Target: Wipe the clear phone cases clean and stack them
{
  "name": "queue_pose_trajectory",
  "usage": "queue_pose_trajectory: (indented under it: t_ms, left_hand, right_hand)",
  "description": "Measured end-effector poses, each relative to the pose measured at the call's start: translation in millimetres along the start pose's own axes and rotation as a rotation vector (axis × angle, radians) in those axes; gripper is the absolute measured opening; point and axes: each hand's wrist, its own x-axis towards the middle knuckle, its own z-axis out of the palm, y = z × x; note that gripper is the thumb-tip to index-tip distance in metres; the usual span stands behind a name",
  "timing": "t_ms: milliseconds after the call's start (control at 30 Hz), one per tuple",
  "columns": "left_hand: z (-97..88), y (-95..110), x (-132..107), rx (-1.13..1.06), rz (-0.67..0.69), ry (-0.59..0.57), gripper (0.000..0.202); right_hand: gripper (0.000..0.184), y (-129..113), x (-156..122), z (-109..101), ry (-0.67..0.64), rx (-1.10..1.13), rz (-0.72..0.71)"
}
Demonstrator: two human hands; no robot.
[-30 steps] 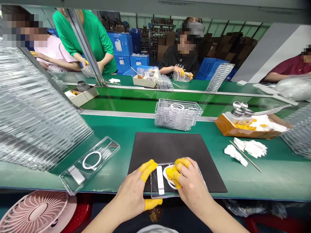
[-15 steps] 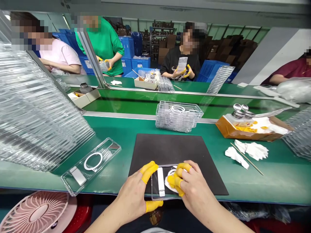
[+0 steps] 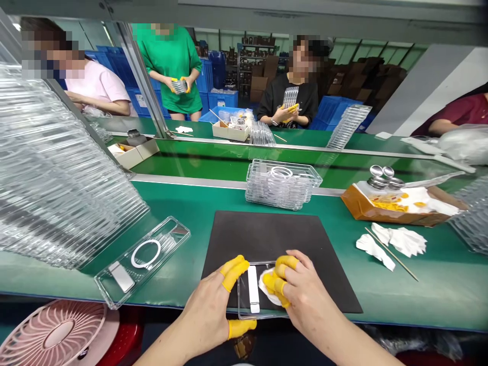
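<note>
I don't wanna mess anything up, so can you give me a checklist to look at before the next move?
1. Left hand touching the clear case at its edges: ok.
2. Right hand holding the white wipe on the clear case: ok.
3. Clear case fully over the black mat: not ok, its near edge sticks out past the mat.
4. Clear case free of smudges: cannot tell, too small to see.
5. Wooden stick off the black mat: ok, it's to the right.
</note>
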Motion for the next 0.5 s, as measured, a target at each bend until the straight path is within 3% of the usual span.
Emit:
queue_pose_trajectory:
  t_ms: [200, 500]
  left_hand:
    - [-0.2, 0, 1, -0.020, 0.006, 0.016, 0.101]
    - [3.5, -2, -1, -0.013, 0.006, 0.034, 0.097]
  right_hand:
    - [0.027, -1, 6, 2, 0.072, -0.031, -0.038]
    - [0.023, -21, -7, 7, 0.181, -0.147, 0.036]
